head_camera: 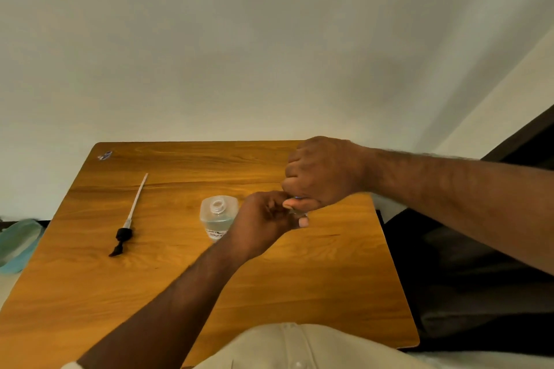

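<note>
A clear plastic bottle (218, 216) stands uncapped on the wooden table (120, 278), with a little clear liquid and a label at its base. Its black pump head with a long white dip tube (129, 219) lies on the table to the left. Just right of the bottle, my left hand (263, 225) and my right hand (323, 174) meet over a small object (296, 212). Both grip it with curled fingers. Most of that object is hidden; only a bit of clear material and a blue speck show between the hands.
A small blue-and-white scrap (105, 155) lies at the table's far left corner. A teal object (18, 244) sits off the table's left edge. A dark surface (467, 272) borders the table's right side. A pale wall stands behind.
</note>
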Demonstrator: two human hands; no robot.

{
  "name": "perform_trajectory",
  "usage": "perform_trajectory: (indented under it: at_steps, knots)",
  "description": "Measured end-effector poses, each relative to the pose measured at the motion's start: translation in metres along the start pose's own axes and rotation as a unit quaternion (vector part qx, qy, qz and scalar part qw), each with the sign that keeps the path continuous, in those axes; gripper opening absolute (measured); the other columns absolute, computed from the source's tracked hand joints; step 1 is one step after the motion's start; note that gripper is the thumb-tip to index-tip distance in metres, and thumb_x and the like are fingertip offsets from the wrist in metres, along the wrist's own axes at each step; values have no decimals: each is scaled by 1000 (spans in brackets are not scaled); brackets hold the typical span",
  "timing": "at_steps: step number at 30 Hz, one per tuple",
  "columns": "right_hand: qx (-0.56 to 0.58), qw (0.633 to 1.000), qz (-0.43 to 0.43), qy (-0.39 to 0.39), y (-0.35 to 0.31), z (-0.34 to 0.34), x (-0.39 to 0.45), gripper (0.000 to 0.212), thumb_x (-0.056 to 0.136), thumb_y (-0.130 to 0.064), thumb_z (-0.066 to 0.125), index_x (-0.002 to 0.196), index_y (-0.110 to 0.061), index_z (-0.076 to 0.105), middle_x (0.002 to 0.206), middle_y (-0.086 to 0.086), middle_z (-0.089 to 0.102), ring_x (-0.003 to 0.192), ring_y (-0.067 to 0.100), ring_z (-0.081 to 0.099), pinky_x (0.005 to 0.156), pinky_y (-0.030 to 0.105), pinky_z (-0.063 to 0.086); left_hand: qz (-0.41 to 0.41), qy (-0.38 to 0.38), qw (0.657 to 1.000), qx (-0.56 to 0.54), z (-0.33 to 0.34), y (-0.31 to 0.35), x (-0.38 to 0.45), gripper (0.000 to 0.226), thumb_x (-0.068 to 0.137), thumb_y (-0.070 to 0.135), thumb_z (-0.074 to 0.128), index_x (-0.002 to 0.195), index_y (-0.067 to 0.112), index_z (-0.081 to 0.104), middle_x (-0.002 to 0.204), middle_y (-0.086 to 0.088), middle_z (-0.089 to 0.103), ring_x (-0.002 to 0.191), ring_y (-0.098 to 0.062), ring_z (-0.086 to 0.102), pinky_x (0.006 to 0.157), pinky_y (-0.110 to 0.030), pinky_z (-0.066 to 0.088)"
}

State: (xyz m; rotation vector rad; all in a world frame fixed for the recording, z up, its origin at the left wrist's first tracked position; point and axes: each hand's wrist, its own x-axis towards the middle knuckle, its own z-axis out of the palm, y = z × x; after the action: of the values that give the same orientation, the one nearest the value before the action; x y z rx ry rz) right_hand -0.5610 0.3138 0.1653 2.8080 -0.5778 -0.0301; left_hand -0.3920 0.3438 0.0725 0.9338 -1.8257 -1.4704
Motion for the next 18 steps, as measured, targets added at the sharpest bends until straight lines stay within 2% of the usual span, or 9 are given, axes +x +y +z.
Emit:
perform_trajectory:
  at_steps: [2,4,7,9,10,12,13,14,18]
  knots:
    - [3,997,61,38,-5,14,-13,49,96,-39,34,57,-16,54,46,-2,49,39,13,39,39,22,32,2,42,999,17,14,-7,5,13,75,9,82,74,17,72,66,10,70,62,-6,62,58,-26,48]
    - [3,986,149,73,-14,35,-20,47,95,-36,38,54,-18,53,44,-3,45,38,12,34,40,22,27,-21,117,993,18,34,-19,9,12,74,9,81,75,17,73,73,7,74,71,-9,70,63,-30,53]
    - [6,951,299,78,-24,70,-23,44,92,-33,43,52,-19,55,45,-1,48,38,14,36,41,22,24,-48,203,978,5,64,-36,17,25,78,0,76,75,24,68,71,16,70,66,7,64,59,-12,44]
    - [20,922,380,72,-31,93,-30,42,92,-38,45,57,-18,58,49,0,54,40,17,48,41,22,25,-71,194,978,29,72,-50,25,18,80,6,76,87,21,69,82,10,72,76,0,67,62,-12,42]
    - [43,909,411,57,-35,107,-36,41,93,-42,46,62,-18,60,53,0,57,44,18,52,41,22,29,-100,163,980,58,73,-59,28,22,80,11,77,100,18,70,95,5,74,89,-8,69,67,-13,45]
    - [90,882,462,22,-47,130,-48,43,93,-52,45,77,-16,62,64,1,61,53,17,56,44,25,35,-150,98,978,111,70,-78,30,57,80,18,78,132,13,57,133,-3,61,122,-16,57,93,-19,46]
    - [114,870,479,9,-53,140,-54,43,93,-54,44,83,-15,61,70,3,63,58,18,57,47,26,37,-168,92,975,115,67,-88,28,68,79,18,79,140,14,49,143,-5,53,132,-18,49,103,-26,43]
    - [138,861,490,0,-57,149,-58,41,93,-54,45,89,-15,60,76,4,64,64,19,59,50,26,37,-182,104,971,115,65,-97,27,73,78,16,80,142,15,46,145,-6,50,135,-20,46,106,-31,42]
    - [205,834,506,-74,-57,182,-75,29,94,-41,51,114,-19,53,103,2,62,92,20,59,65,29,44,-227,176,949,131,57,-122,36,65,77,11,79,137,19,53,128,-8,62,107,-17,58,83,-27,46]
